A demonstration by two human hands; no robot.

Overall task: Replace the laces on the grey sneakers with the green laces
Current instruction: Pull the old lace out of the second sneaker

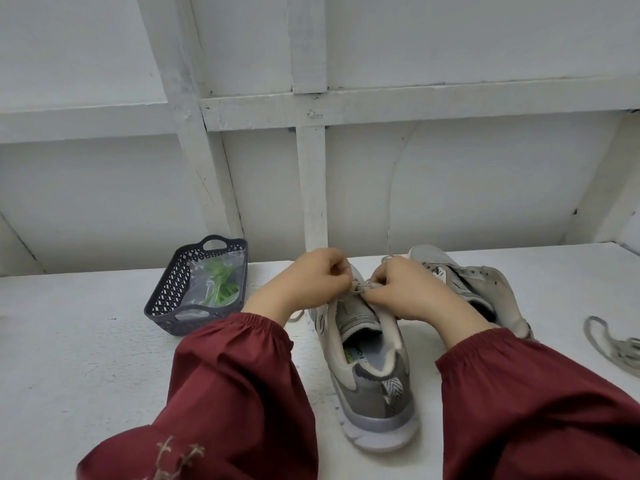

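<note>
White table (86, 341): dark basket (166, 292) left, grey sneaker (374, 393) centre, second sneaker (485, 282) beside, loose lace (613, 348) right.

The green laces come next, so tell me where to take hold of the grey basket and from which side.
Probably its near handle, the cut-out in the short end facing the person. Come from the near side and hook fingers through it: the basket stands flat, its long lattice walls slope outward, and the bag of green laces lies inside.
</note>
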